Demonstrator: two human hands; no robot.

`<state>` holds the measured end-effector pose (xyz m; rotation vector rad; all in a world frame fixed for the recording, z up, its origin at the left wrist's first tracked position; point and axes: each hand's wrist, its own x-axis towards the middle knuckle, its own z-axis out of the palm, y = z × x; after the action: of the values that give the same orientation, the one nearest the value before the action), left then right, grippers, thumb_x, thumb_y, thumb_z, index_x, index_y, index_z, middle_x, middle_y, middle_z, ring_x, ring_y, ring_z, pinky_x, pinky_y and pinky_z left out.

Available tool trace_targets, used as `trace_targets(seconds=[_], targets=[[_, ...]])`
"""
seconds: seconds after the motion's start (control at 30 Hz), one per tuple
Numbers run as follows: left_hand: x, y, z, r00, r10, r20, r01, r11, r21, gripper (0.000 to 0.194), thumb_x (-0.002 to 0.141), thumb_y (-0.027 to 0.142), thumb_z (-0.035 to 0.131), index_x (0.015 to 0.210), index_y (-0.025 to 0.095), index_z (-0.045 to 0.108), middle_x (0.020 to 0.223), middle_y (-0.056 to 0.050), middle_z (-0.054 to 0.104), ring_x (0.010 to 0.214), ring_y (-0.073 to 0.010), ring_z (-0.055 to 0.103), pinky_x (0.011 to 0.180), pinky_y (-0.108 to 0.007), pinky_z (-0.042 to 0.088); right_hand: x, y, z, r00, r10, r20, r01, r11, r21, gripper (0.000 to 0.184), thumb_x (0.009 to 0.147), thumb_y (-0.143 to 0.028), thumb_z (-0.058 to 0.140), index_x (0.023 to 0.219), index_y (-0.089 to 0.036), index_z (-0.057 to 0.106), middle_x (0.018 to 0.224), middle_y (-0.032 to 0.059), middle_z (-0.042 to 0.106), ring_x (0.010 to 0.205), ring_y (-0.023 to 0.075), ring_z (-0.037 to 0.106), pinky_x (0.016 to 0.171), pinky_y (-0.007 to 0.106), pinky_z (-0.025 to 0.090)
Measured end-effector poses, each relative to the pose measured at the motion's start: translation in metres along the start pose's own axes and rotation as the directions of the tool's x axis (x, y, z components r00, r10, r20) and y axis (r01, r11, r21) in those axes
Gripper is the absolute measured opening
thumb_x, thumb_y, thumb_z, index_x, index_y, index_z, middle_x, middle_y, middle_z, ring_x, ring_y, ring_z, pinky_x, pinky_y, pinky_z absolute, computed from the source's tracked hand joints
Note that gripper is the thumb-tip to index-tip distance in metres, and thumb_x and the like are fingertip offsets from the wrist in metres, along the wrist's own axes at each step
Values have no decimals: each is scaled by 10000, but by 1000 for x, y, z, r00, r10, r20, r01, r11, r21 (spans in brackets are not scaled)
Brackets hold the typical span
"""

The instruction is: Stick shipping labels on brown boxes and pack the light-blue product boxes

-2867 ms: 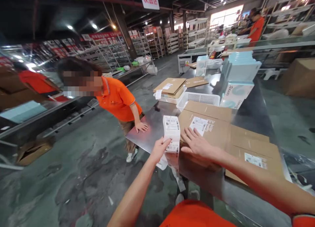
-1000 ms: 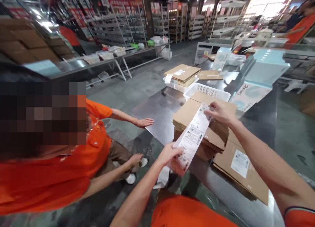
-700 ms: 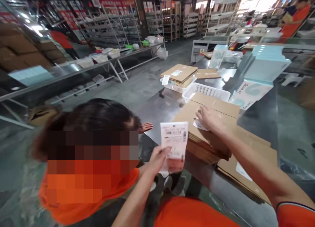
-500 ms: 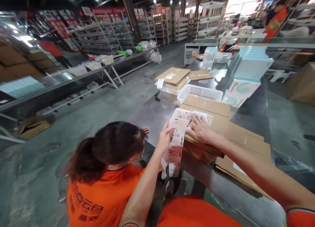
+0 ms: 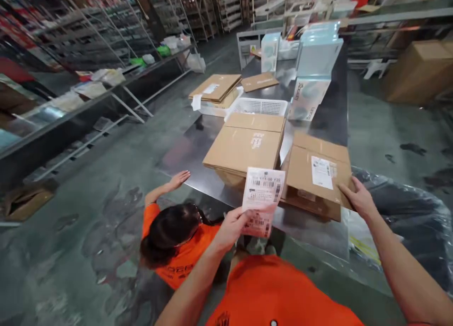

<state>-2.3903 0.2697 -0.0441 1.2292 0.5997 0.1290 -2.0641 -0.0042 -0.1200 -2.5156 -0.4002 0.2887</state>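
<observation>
Over the near edge of the steel packing table (image 5: 187,151), the person's left hand (image 5: 231,229) is closed on the lower part of a strip of white barcode shipping labels (image 5: 261,201), which stands upright with its printed side toward the camera. Their right hand (image 5: 357,198) is open, fingers spread, fingertips at the right edge of an opened cardboard mailer (image 5: 314,184); looks like touching, hard to say for sure. That mailer lies on the table with a white address label (image 5: 321,172) on it. Just left of it, ahead of the left hand, sits a stack of flat cardboard mailers (image 5: 244,146) with small white print on top. Right of the right hand is a crumpled clear plastic bag (image 5: 399,208). Past the stack: a white plastic mesh basket (image 5: 260,106), a white tray (image 5: 212,110) with more flat mailers in it to the basket's left, a loose flat mailer (image 5: 259,82) behind, and pale blue product boxes (image 5: 309,99) farther along the table. Left of the left hand, below the table edge, a co-worker in an orange shirt (image 5: 180,250) crouches, one open hand (image 5: 179,179) raised near the table edge. Metal shelving (image 5: 106,29) stands far off to the left.
</observation>
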Motion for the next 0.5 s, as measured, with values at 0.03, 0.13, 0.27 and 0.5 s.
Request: trace_targets(seconds=[0.03, 0.13, 0.27, 0.5], targets=[[-4, -11, 3, 998, -56, -9, 56, 998, -11, 573, 708, 604, 753, 1037, 134, 769, 1032, -119, 761, 939, -252, 683, 872, -379, 542, -5, 7, 1, 998, 42, 50, -36, 993, -114, 681, 880, -587, 507, 1348, -92, 531, 1166, 308, 626, 1001, 379, 647, 760, 437, 487], [-14, -40, 11, 987, -155, -52, 156, 987, 30, 558, 641, 614, 786, 920, 131, 779, 931, -98, 760, 822, -209, 666, 774, -327, 544, -21, -23, 4, 995, -88, 46, 97, 960, -263, 651, 863, -574, 512, 1283, -81, 581, 1256, 341, 559, 1127, 458, 564, 836, 526, 454], [-26, -63, 20, 985, -165, -44, 169, 980, 110, 522, 692, 591, 737, 930, 128, 779, 950, -86, 757, 836, -203, 653, 788, -307, 519, -55, -120, 13, 794, -529, 300, 423, 834, 354, 731, 844, -555, 554, 1465, -193, 420, 1430, 175, 497, 1206, 307, 559, 942, 408, 498], [-66, -134, -4, 990, -139, 34, 132, 980, 146, 468, 835, 461, 647, 1161, 135, 729, 1184, -119, 712, 1072, -249, 626, 990, -368, 461, -126, -149, 91, 515, -524, 678, 243, 848, 471, 508, 806, -661, 599, 843, -157, 642, 758, 41, 644, 718, 190, 594, 632, 288, 484]])
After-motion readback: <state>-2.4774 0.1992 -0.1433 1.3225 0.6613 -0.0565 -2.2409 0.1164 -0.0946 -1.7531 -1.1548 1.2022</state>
